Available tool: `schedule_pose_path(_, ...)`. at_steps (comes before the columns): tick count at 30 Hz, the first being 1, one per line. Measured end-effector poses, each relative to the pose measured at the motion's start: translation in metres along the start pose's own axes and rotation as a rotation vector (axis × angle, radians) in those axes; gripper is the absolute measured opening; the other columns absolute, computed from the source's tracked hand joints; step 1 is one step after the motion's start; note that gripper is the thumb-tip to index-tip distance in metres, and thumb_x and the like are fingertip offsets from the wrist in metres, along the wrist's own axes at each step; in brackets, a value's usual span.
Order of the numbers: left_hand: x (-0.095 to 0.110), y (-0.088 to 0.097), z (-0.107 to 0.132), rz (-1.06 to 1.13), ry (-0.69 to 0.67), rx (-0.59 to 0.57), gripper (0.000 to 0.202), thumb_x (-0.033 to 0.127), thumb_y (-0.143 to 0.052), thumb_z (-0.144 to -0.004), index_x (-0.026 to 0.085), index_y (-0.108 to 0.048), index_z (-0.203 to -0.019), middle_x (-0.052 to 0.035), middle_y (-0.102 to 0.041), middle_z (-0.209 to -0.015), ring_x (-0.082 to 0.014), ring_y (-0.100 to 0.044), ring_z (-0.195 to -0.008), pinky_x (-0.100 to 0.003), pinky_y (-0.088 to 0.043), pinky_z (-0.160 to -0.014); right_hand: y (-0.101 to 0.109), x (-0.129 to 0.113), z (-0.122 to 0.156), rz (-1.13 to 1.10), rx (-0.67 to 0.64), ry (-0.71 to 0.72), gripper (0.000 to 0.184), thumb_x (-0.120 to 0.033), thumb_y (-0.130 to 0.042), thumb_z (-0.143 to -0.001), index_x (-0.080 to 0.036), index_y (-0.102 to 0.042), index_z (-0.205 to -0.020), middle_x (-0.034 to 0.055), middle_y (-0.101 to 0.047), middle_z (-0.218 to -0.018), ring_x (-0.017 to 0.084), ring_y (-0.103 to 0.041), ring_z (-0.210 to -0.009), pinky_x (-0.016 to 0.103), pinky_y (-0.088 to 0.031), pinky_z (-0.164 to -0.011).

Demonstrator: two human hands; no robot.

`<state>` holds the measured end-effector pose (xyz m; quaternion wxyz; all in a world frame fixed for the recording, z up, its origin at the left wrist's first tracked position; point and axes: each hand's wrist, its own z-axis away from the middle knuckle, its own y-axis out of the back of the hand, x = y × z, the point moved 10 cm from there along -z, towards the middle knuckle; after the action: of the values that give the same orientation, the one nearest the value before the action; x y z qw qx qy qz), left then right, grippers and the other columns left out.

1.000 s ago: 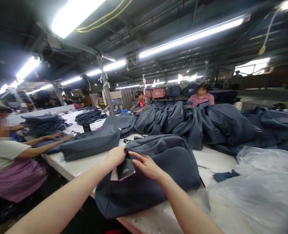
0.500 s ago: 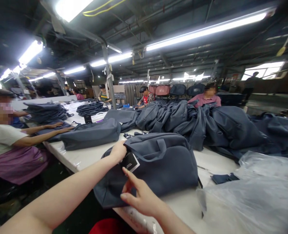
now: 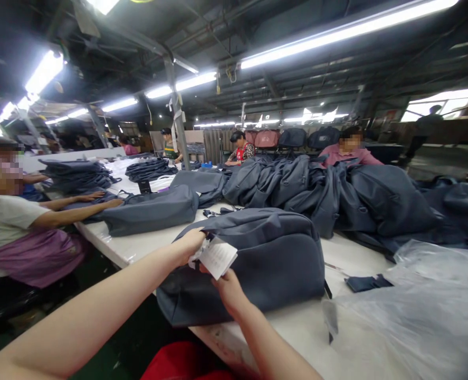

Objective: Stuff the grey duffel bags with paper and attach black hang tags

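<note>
A dark blue-grey bag [image 3: 265, 264] lies on the white table in front of me, at the near edge. My left hand [image 3: 194, 244] is closed on the bag's upper left part; its fingertips are partly hidden. Beside it a white paper hang tag [image 3: 219, 257] with small print stands out from the bag. My right hand [image 3: 230, 293] pinches at the tag's lower edge, its fingers partly behind the paper. Some crumpled whitish material shows between the two hands.
Clear plastic sheeting [image 3: 416, 316] covers the right of the table, beside a small dark fabric piece [image 3: 368, 283]. A heap of similar bags [image 3: 297, 184] lies behind. At left, a co-worker's hands [image 3: 113, 203] reach to another bag [image 3: 154, 211].
My right hand has gone from a loosely open pose below the tag to pinching it. The tag has turned from its black face to its white one. The handle loop no longer shows.
</note>
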<state>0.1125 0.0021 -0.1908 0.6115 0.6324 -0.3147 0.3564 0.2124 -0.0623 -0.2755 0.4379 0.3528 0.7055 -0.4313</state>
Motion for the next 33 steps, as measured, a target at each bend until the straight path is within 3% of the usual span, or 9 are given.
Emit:
schedule_pose_path(3,0.018,0.003,0.008,-0.076,-0.174,-0.034,0.032,0.026,-0.042,-0.085,0.018,-0.067,-0.104,-0.0072,-0.07,-0.11,-0.0228,-0.059,-0.109,-0.035,-0.045,-0.099,0.032,-0.009,-0.006,-0.316,0.172,-0.098,0.037,-0.036,-0.066,-0.073,-0.016,-0.071,-0.103,0.0077,-0.073,-0.097,0.026,-0.067,-0.095,0.04,-0.05,-0.089)
schedule_pose_path(5,0.025,0.001,0.014,-0.15,-0.247,-0.041,0.035,0.019,-0.044,-0.082,0.017,-0.066,-0.109,-0.0084,-0.068,-0.116,-0.0229,-0.058,-0.111,-0.035,-0.04,-0.104,0.039,-0.025,-0.006,-0.367,0.143,-0.132,0.041,-0.045,-0.067,-0.075,-0.016,-0.07,-0.104,0.008,-0.073,-0.098,0.026,-0.066,-0.096,0.039,-0.051,-0.087)
schedule_pose_path(9,0.034,-0.005,0.021,-0.271,-0.31,-0.065,0.037,0.015,-0.048,-0.077,0.017,-0.067,-0.108,-0.0098,-0.07,-0.107,-0.0249,-0.062,-0.1,-0.034,-0.042,-0.097,0.031,-0.053,-0.006,-0.147,-0.044,-0.072,0.046,-0.034,-0.076,-0.072,-0.019,-0.066,-0.113,0.0056,-0.069,-0.113,0.024,-0.06,-0.113,0.039,-0.043,-0.101)
schedule_pose_path(11,0.041,-0.003,0.02,-0.296,-0.328,-0.087,0.032,0.016,-0.048,-0.077,0.018,-0.07,-0.1,-0.0075,-0.072,-0.1,-0.0231,-0.063,-0.094,-0.03,-0.046,-0.089,0.031,-0.053,-0.01,0.013,-0.052,-0.042,0.048,-0.027,-0.079,-0.067,-0.02,-0.065,-0.113,0.004,-0.069,-0.11,0.023,-0.06,-0.11,0.038,-0.046,-0.098)
schedule_pose_path(15,0.055,0.029,0.005,-0.343,-0.302,-0.032,0.022,0.018,-0.049,-0.074,0.018,-0.071,-0.076,-0.0037,-0.07,-0.07,-0.0196,-0.063,-0.07,-0.026,-0.046,-0.065,0.041,-0.032,-0.018,0.245,-0.002,-0.136,0.034,-0.031,-0.066,-0.074,-0.017,-0.066,-0.105,0.0028,-0.069,-0.087,0.019,-0.064,-0.074,0.028,-0.052,-0.059)
schedule_pose_path(20,0.059,0.071,-0.02,-0.375,-0.231,0.088,0.019,0.021,-0.055,-0.071,0.016,-0.071,-0.078,-0.0018,-0.065,-0.059,-0.0163,-0.058,-0.055,-0.024,-0.041,-0.053,0.05,-0.02,-0.014,0.364,-0.011,-0.156,0.022,-0.029,-0.064,-0.072,-0.015,-0.065,-0.089,0.0002,-0.066,-0.074,0.014,-0.06,-0.061,0.023,-0.046,-0.05)
schedule_pose_path(26,0.03,0.074,-0.032,-0.345,-0.164,-0.058,0.033,0.043,-0.068,-0.069,0.017,-0.073,-0.088,-0.002,-0.069,-0.068,-0.0152,-0.057,-0.054,-0.023,-0.042,-0.05,0.068,-0.007,0.0,0.248,0.081,-0.227,0.043,-0.054,-0.067,-0.071,-0.014,-0.06,-0.087,0.0011,-0.065,-0.066,0.013,-0.061,-0.052,0.023,-0.044,-0.051)
schedule_pose_path(29,0.0,0.107,-0.033,-0.343,-0.127,-0.025,0.05,0.054,-0.069,-0.068,0.015,-0.071,-0.1,-0.0028,-0.07,-0.075,-0.0144,-0.056,-0.056,-0.023,-0.042,-0.052,0.087,-0.011,0.015,0.253,0.169,-0.267,0.054,-0.058,-0.072,-0.065,-0.014,-0.061,-0.093,0.0032,-0.068,-0.069,0.015,-0.064,-0.058,0.024,-0.045,-0.054)
schedule_pose_path(33,-0.071,0.143,-0.022,-0.327,-0.016,0.046,0.054,0.058,-0.056,-0.077,0.011,-0.07,-0.101,-0.0065,-0.07,-0.074,-0.0164,-0.056,-0.055,-0.026,-0.041,-0.052,0.107,0.012,0.06,0.216,0.125,-0.452,0.056,-0.062,-0.074,-0.064,-0.013,-0.062,-0.09,0.0047,-0.068,-0.071,0.013,-0.063,-0.058,0.022,-0.044,-0.055)
